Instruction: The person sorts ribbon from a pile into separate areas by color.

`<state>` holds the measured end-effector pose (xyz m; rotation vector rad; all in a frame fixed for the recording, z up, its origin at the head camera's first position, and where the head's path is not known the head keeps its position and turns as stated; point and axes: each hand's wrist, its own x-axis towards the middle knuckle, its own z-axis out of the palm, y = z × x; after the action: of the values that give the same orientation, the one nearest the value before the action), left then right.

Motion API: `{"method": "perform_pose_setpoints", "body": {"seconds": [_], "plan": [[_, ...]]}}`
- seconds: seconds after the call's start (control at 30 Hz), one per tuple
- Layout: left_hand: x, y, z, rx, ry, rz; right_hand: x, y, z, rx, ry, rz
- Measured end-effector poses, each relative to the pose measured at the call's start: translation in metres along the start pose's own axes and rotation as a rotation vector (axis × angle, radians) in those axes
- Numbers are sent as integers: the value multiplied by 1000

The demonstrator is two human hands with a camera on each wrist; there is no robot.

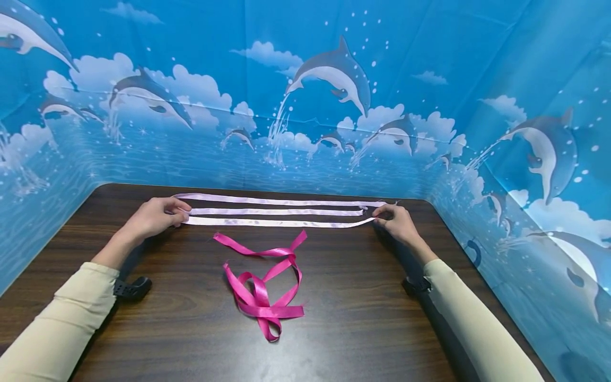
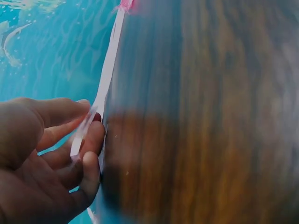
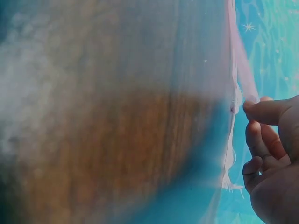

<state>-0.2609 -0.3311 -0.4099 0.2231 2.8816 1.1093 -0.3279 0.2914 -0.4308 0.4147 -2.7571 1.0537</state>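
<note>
A pale lilac satin ribbon runs in three near-parallel lengths across the back of the table, the front length [image 1: 277,223] stretched between both hands. My left hand [image 1: 159,216] pinches its left end; in the left wrist view a short tail of the ribbon [image 2: 108,70] hangs past the thumb. At the other end, my right hand [image 1: 395,220] pinches the ribbon between thumb and forefinger, also seen in the right wrist view with the ribbon [image 3: 245,70] rising from the fingertips. Behind lie the middle length [image 1: 286,212] and the back length [image 1: 267,201], with frayed ends near the right hand.
A bright pink ribbon [image 1: 260,305] lies in loose loops on the dark wooden table [image 1: 358,297], nearer the front. A blue dolphin-print cloth [image 1: 305,143] walls the table at the back and sides. Dark bands sit at both wrists.
</note>
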Motion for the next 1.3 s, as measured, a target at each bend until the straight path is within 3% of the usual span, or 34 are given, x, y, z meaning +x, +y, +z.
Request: {"method": "perform_pose_setpoints", "body": {"seconds": [0.27,0.43,0.63,0.87,1.0,1.13,1.3], "plan": [[-10,10,-8,294,165,-7,-12,-8,-16,60,27,28],[-18,28,-11,339,224,10,-20,-23,-23,54,55,-27],[-28,66,-5,308,232,98,-32,-60,-26,80,39,-90],[-35,102,14,237,156,255,-38,-99,-14,145,-52,-148],[-33,115,33,163,55,338,-40,-119,-2,169,-83,-168],[-31,125,58,122,-66,377,-43,-134,8,187,-85,-211],[-30,131,82,151,-177,410,-42,-143,14,175,-118,-281]]}}
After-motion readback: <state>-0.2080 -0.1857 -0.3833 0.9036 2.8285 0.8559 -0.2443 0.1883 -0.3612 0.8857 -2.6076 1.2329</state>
